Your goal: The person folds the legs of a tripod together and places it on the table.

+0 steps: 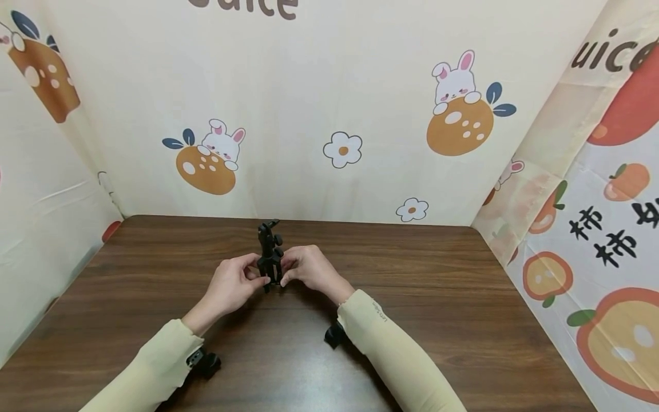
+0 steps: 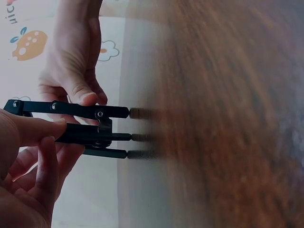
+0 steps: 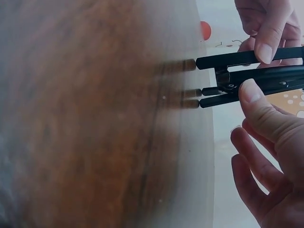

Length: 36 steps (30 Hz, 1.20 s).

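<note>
A small black mini tripod [image 1: 269, 249] stands upright toward the back of the table, its legs folded nearly together. From its left side my left hand [image 1: 231, 280] pinches a leg between thumb and fingers. On the opposite side my right hand [image 1: 313, 268] pinches another leg. Close up in the left wrist view, the tripod [image 2: 76, 108] shows three slim legs, with metal braces and rivets, their tips right at the glossy tabletop. My right thumb [image 3: 251, 92] lies along a leg in the right wrist view, while the lower fingers stay spread off it.
The dark wood-grain table [image 1: 412, 286] reflects light near its front. Behind it hangs a cream curtain [image 1: 298, 86] with rabbit and fruit prints, and a printed cloth [image 1: 607, 240] borders the right side. A black wrist camera [image 1: 207, 364] sits under the left cuff.
</note>
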Tool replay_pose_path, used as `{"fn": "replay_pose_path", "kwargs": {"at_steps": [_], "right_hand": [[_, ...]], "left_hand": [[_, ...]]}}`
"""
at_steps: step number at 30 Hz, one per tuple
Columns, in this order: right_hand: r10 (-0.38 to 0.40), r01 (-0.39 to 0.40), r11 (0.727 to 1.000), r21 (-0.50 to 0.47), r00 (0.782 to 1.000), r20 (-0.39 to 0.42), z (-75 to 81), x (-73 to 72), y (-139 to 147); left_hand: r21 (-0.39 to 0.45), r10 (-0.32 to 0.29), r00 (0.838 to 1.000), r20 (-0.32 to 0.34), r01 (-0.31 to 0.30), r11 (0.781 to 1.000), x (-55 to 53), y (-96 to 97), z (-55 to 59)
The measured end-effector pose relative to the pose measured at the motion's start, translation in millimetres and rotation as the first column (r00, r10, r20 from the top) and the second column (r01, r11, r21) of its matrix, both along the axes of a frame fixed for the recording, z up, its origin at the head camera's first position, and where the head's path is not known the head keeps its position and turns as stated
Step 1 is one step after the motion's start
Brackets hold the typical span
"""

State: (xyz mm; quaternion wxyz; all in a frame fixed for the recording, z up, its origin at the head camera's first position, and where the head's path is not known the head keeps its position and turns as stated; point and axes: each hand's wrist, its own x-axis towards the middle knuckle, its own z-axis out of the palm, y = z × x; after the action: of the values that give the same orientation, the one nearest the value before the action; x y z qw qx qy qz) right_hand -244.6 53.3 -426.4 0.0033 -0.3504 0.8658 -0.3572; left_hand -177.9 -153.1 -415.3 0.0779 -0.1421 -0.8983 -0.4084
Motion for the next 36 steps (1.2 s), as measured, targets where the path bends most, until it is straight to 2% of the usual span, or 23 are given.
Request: {"fn": "replay_pose_path", "kwargs": {"at_steps": [5,11,19,23,28,33,36], "right_hand": [[-0.024,0.024,0.999,0.036,1.000,-0.005,1.1,-0.5,-1],[-0.060,0.058,0.998,0.036,0.997,0.038,0.3,-3.2,2],[-0.097,0.095,0.995,0.019,0.978,0.187,-0.4,-1.2,10],[-0.080,0.106,0.990,-0.088,0.963,0.258,3.3,-2.4,20],[-0.057,0.140,0.955,-0.261,0.951,0.303,20.6,-0.8,30],[-0.035,0.181,0.893,-0.413,0.941,0.337,42.1,5.5,29],[-0.007,0.173,0.862,-0.477,0.944,0.329,54.0,10.0,27]], "left_hand": [[0.008,-0.004,1.000,0.010,0.004,1.000,-0.6,-0.3,-0.9],[-0.007,-0.005,1.000,0.008,0.005,1.000,-0.7,1.2,0.2],[-0.011,0.024,1.000,0.013,-0.024,1.000,-0.7,2.6,0.0],[0.028,0.033,0.999,0.027,-0.033,0.999,-1.8,1.0,-1.1],[0.077,0.038,0.997,0.062,-0.043,0.996,-2.1,-2.1,-3.1],[0.118,0.031,0.994,0.100,-0.043,0.992,-0.3,-3.9,-5.9],[0.137,0.027,0.993,0.118,-0.043,0.990,1.2,-3.7,-7.4]]}}
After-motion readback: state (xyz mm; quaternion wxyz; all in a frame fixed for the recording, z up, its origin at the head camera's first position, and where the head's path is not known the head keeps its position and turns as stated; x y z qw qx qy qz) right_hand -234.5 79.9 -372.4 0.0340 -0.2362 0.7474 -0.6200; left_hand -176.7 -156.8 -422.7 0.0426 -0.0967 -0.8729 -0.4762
